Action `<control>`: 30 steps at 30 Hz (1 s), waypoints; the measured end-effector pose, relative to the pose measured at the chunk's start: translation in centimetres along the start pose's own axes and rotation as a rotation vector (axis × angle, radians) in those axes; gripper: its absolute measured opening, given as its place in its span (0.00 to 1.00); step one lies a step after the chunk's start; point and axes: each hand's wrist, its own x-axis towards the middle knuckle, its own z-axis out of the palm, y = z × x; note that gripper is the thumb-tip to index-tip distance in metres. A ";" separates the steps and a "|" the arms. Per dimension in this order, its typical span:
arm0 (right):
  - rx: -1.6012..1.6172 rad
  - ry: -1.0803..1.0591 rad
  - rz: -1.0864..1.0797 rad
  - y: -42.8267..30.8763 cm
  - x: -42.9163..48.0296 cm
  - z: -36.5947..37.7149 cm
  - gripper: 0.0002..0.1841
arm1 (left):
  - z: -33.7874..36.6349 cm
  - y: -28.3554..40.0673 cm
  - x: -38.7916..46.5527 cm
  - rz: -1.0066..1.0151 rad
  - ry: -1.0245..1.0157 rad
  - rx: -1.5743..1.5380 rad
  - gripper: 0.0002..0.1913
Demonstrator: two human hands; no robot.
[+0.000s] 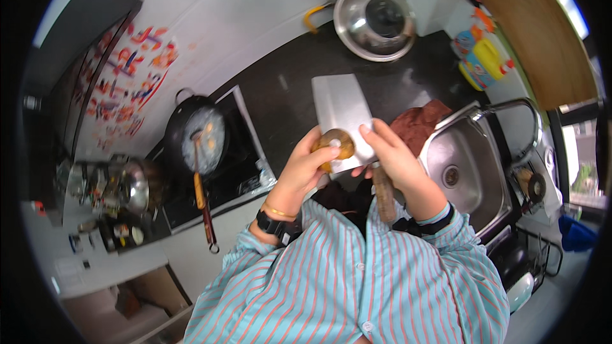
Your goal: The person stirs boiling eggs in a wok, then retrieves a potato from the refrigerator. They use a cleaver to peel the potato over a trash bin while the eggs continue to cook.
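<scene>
My left hand [308, 160] holds a round, yellow-brown piece of food [335, 145] with a small pale spot on it; whether it is a fruit or a vegetable I cannot tell. My right hand [394, 153] grips a cleaver [342, 105] by the lower part of its wide steel blade, fingers at the edge beside the handle. The cleaver's worn wooden handle [383, 193] points down towards my shirt. The round piece lies over the lower left of the blade, between it and my left thumb. Both hands are in front of my chest, above the counter's front edge.
A black wok [174, 126] with whitish liquid and a wooden-handled utensil [200, 191] sits on the stove at left. A steel lid [354, 38] lies at the back of the dark counter [287, 86]. A brown cloth [423, 122] touches the steel sink [471, 177] at right; yellow bottle [487, 57] behind.
</scene>
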 end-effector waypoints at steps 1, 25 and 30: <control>0.025 -0.012 -0.026 0.3 -0.4 -0.8 0.26 | 0.2 -0.5 0.4 0.004 -0.025 -0.035 0.27; 0.179 1.012 -0.066 24.0 -28.3 5.0 0.22 | 1.5 -3.8 7.7 -0.339 -0.714 -0.056 0.30; 0.453 1.094 -0.064 35.8 -34.9 10.3 0.23 | 5.9 -7.2 4.5 -0.375 -0.709 0.022 0.30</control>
